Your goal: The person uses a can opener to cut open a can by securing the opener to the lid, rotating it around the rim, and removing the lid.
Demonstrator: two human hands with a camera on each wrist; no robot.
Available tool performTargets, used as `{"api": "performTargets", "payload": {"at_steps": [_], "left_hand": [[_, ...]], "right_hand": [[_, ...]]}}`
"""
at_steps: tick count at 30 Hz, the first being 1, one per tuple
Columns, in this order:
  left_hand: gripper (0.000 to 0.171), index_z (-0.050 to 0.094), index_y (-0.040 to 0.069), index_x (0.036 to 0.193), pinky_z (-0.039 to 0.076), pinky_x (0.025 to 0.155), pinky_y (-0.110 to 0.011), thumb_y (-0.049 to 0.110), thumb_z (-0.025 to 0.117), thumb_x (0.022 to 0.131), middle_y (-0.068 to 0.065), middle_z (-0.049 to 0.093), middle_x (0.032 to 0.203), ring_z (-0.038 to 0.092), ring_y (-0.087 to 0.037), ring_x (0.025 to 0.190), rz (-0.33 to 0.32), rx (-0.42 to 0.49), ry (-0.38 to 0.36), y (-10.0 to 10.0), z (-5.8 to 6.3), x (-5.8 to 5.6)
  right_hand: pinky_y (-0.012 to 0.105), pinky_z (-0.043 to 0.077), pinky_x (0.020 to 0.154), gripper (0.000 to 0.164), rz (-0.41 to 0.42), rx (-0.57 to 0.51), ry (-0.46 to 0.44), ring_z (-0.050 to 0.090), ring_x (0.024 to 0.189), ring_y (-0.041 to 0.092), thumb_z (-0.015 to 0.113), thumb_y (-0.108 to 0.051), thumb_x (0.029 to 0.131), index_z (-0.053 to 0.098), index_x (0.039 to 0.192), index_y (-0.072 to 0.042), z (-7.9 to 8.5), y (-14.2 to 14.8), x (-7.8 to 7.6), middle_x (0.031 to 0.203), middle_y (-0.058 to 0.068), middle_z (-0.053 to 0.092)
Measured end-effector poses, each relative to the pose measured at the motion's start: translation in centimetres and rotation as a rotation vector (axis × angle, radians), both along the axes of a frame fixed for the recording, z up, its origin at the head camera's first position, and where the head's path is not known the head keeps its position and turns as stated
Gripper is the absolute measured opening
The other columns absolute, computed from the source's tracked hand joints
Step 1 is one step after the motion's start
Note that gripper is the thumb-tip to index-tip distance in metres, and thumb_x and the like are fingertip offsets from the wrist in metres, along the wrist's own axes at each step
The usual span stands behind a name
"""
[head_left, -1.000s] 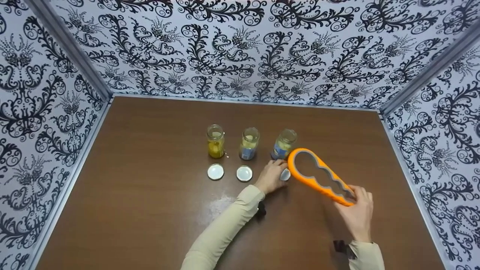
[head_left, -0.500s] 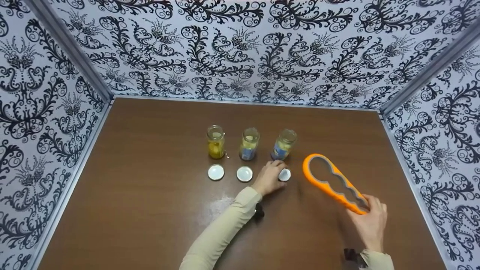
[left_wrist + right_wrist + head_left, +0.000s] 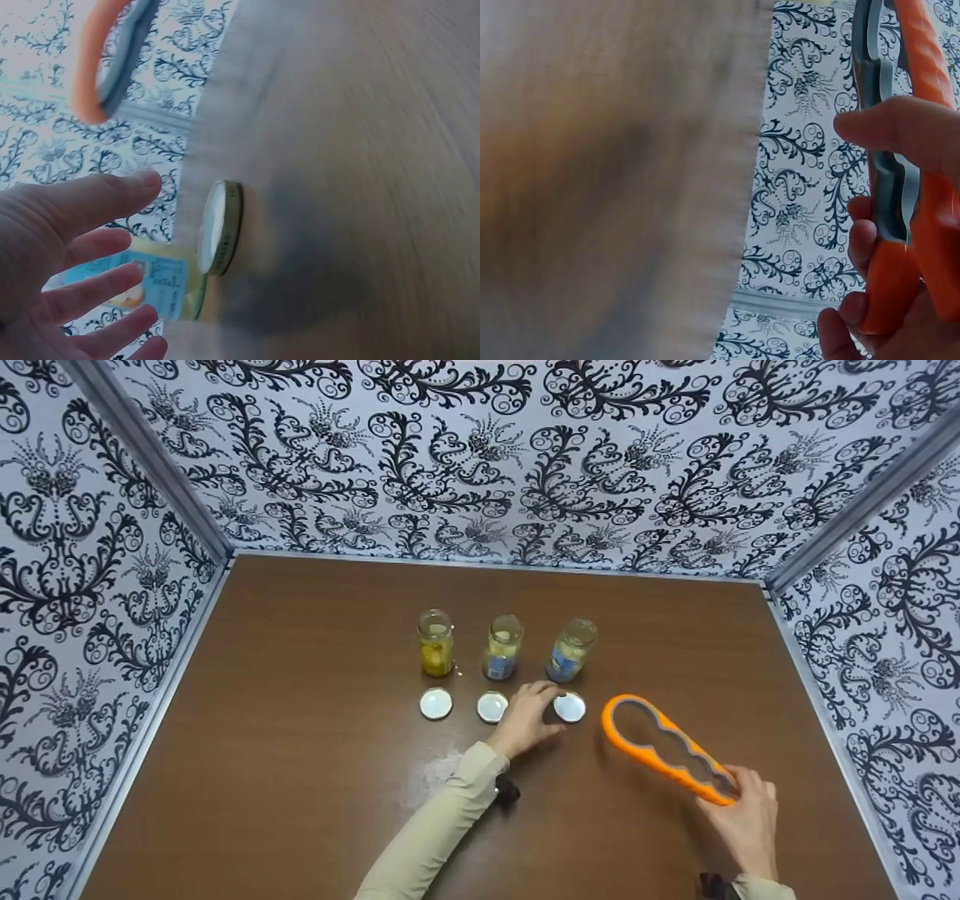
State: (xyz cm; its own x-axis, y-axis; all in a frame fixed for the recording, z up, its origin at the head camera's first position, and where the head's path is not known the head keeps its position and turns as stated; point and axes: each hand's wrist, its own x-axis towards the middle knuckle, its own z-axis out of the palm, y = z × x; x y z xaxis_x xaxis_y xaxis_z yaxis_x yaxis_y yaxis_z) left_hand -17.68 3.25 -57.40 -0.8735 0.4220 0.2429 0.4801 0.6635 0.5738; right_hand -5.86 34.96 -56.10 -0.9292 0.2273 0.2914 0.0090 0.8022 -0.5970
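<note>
My left hand (image 3: 525, 721) hovers just left of the right-hand metal lid (image 3: 571, 707), which lies on the table with its white inside up. In the left wrist view the thumb and fingers are spread, apart from that lid (image 3: 229, 232), and a labelled jar (image 3: 166, 283) stands beyond it. My right hand (image 3: 752, 814) grips one end of an orange jar opener (image 3: 671, 772) with a grey scalloped inner edge, held above the table. Fingers and thumb wrap the opener's end (image 3: 891, 289) in the right wrist view.
Three lidless glass jars stand in a row: a left jar (image 3: 436, 658), a middle jar (image 3: 501, 661) and a right jar (image 3: 568, 658). Before them lie a left lid (image 3: 436, 703) and a middle lid (image 3: 491, 706). Patterned walls (image 3: 480, 457) enclose the brown table (image 3: 300, 735).
My left hand has let go of the right-hand lid, which now lies flat, and has drawn slightly left. My right hand has carried the jar opener right and toward the near edge.
</note>
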Motion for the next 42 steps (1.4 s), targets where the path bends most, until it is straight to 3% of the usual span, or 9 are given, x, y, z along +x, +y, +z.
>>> {"api": "performTargets", "payload": {"at_steps": [11, 16, 27, 36, 42], "left_hand": [[0.042, 0.066, 0.003, 0.111, 0.044, 0.090, -0.040, 0.013, 0.083, 0.074, -0.011, 0.061, 0.110, 0.056, -0.031, 0.102, 0.058, 0.113, 0.046, -3.0, 0.4, 1.1], [0.041, 0.065, 0.001, 0.109, 0.045, 0.086, -0.043, 0.010, 0.083, 0.074, -0.012, 0.059, 0.109, 0.055, -0.033, 0.098, 0.080, 0.142, 0.045, -4.0, 0.2, 1.5], [0.039, 0.065, 0.001, 0.109, 0.047, 0.083, -0.045, 0.008, 0.082, 0.075, -0.015, 0.059, 0.105, 0.057, -0.034, 0.093, 0.122, 0.175, 0.031, -6.1, -0.3, 1.8], [0.038, 0.065, 0.001, 0.110, 0.047, 0.087, -0.045, 0.009, 0.081, 0.076, -0.015, 0.059, 0.107, 0.057, -0.035, 0.099, 0.150, 0.166, -0.038, -6.7, -0.9, 2.1], [0.037, 0.065, 0.001, 0.109, 0.047, 0.087, -0.045, 0.008, 0.080, 0.077, -0.015, 0.060, 0.106, 0.057, -0.034, 0.100, 0.157, 0.186, -0.044, -6.9, -1.2, 2.5]], "right_hand": [[0.048, 0.035, 0.070, 0.051, 0.216, 0.104, -0.060, 0.048, 0.084, 0.036, 0.087, 0.000, 0.051, 0.065, 0.097, 0.003, -1.7, -2.3, -0.2, 0.094, 0.017, 0.063], [0.050, 0.036, 0.074, 0.052, 0.266, 0.122, -0.121, 0.048, 0.086, 0.035, 0.088, 0.000, 0.052, 0.065, 0.099, 0.002, -2.0, -3.6, -0.6, 0.095, 0.016, 0.062], [0.049, 0.036, 0.077, 0.053, 0.381, 0.190, -0.150, 0.048, 0.089, 0.034, 0.088, -0.003, 0.053, 0.064, 0.100, -0.002, -2.4, -6.4, -1.3, 0.097, 0.009, 0.062], [0.049, 0.040, 0.081, 0.055, 0.471, 0.188, -0.251, 0.048, 0.096, 0.032, 0.086, -0.002, 0.060, 0.063, 0.109, -0.004, -2.8, -8.4, -1.8, 0.104, 0.007, 0.059], [0.048, 0.042, 0.082, 0.055, 0.535, 0.168, -0.282, 0.048, 0.096, 0.029, 0.087, -0.003, 0.062, 0.063, 0.112, -0.004, -2.8, -9.3, -2.3, 0.103, 0.005, 0.056]]}}
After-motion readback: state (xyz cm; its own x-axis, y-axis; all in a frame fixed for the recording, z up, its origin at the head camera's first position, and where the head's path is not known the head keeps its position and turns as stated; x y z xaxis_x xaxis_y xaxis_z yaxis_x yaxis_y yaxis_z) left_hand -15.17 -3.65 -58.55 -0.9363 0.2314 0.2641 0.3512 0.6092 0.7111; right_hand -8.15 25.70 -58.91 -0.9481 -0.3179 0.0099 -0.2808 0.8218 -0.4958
